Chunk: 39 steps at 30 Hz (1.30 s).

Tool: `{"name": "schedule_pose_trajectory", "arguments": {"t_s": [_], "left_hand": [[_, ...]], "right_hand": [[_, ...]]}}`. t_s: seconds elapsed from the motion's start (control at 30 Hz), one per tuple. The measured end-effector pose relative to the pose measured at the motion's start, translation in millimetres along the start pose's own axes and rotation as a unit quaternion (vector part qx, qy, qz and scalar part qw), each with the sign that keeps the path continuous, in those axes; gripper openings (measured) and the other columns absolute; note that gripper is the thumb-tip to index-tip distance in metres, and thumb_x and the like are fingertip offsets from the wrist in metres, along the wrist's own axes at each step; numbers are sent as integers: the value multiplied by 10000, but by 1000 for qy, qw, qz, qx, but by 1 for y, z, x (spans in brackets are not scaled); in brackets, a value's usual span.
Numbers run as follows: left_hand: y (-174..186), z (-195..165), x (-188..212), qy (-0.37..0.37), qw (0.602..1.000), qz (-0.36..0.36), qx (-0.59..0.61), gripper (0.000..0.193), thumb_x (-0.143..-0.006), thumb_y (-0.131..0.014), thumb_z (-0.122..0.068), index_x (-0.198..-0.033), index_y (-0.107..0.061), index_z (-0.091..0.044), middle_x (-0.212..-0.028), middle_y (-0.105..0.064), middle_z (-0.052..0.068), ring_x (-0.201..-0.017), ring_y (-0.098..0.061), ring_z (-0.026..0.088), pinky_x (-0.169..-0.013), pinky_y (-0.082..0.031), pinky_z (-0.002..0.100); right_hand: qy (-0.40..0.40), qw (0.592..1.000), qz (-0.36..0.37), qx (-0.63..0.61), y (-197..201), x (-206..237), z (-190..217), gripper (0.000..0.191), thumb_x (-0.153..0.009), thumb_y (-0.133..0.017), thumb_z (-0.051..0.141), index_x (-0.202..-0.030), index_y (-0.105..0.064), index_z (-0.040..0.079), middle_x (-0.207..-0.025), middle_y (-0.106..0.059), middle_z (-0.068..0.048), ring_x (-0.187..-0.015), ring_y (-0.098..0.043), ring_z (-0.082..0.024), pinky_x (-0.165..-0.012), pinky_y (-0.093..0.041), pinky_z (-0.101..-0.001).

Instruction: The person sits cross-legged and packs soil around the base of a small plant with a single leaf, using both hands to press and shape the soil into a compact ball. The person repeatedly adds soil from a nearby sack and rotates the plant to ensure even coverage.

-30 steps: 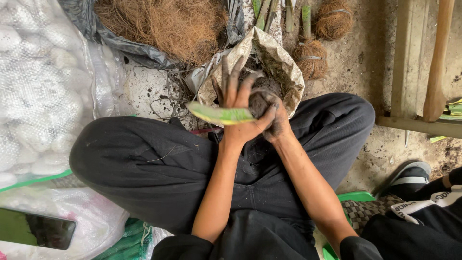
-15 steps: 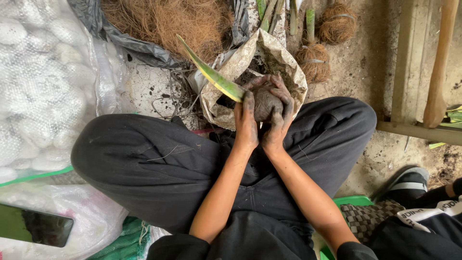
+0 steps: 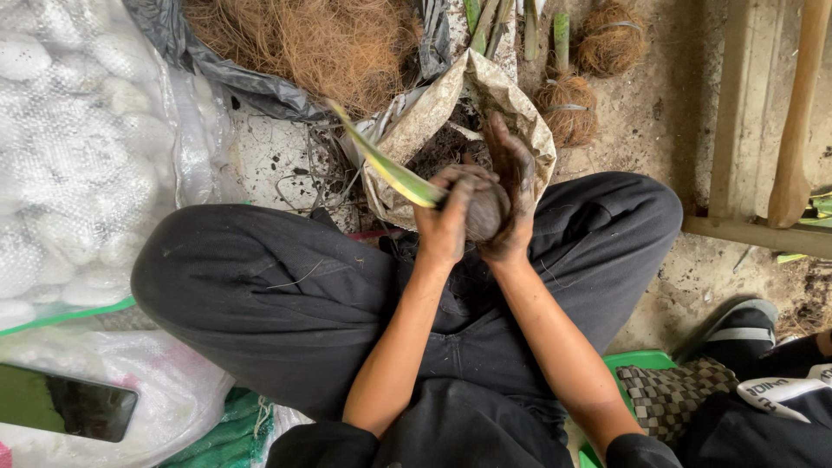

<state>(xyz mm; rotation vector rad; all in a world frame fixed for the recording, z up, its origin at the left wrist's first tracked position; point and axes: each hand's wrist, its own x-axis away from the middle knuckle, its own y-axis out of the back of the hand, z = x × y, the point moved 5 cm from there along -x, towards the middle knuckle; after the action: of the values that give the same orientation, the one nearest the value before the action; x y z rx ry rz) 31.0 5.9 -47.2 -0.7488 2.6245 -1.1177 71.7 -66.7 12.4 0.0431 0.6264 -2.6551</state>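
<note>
My left hand (image 3: 446, 217) and my right hand (image 3: 511, 186) are both cupped around a dark ball of soil (image 3: 485, 212) at the base of a small plant. A long yellow-green leaf (image 3: 386, 165) sticks out of the ball toward the upper left. Both hands are smeared with soil. They are held over my lap, just in front of an open paper sack (image 3: 511, 100) with dark soil inside. I sit cross-legged in black trousers (image 3: 286, 295).
A pile of brown coconut fibre (image 3: 303, 39) lies on dark plastic at the top. Two fibre-wrapped balls (image 3: 611, 35) and green stems lie top right. A bag of white pebbles (image 3: 69, 147) fills the left. A wooden handle (image 3: 793, 113) leans right. Another person's shoe (image 3: 737, 325) is lower right.
The leaf swung from lying level at my hands to pointing up and left. My hands turned the soil ball and closed more tightly around it.
</note>
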Motion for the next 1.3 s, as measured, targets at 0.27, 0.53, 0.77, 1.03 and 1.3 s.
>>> {"name": "schedule_pose_trajectory", "arguments": {"t_s": [0.27, 0.53, 0.77, 1.03, 1.3], "left_hand": [[-30, -59, -7, -250, 857, 17, -450, 639, -967, -609, -422, -1441, -381, -59, -1536, -459, 151, -1441, -494, 245, -1274, -226, 637], [-14, -45, -9, -83, 940, -57, -327, 895, -940, -719, -587, -1525, -316, -43, -1474, -461, 165, -1370, -524, 306, -1195, -387, 594], [20, 20, 1, 138, 978, -151, 42, 310, -971, -688, -213, -1224, -600, -56, -1210, -661, 133, -1142, -652, 256, -1023, -540, 510], [-18, -35, -3, -185, 887, 31, -421, 194, -1011, -666, -193, -1187, -617, -126, -1245, -663, 116, -1241, -611, 286, -1245, -373, 466], [9, -8, -7, 93, 958, -198, -187, 591, -1005, -647, -399, -1474, -472, -85, -1063, -548, 241, -882, -514, 345, -788, -494, 499]], "right_hand": [[-250, 954, 15, -164, 40, 9, -35, 588, -1006, -598, 423, -1353, -635, -50, -1350, -591, -253, -1232, -594, -351, -1083, -502, -471], [31, 991, -15, 129, 36, 8, -13, 369, -990, -610, 303, -1067, -705, -45, -1172, -686, -220, -1144, -653, -322, -1079, -528, -460], [126, 939, 40, 318, -10, 3, 18, 762, -1038, -379, 631, -1450, -579, 22, -1571, -546, -171, -1582, -381, -403, -1352, -64, -527], [-150, 987, 20, -59, 14, -5, -9, 906, -904, -630, 658, -1549, -377, 75, -1588, -405, -163, -1452, -454, -348, -1208, -432, -496], [-44, 986, -30, 157, 33, 2, -20, 512, -938, -767, 419, -1037, -689, -77, -1183, -702, -187, -1163, -652, -316, -1095, -514, -433]]}}
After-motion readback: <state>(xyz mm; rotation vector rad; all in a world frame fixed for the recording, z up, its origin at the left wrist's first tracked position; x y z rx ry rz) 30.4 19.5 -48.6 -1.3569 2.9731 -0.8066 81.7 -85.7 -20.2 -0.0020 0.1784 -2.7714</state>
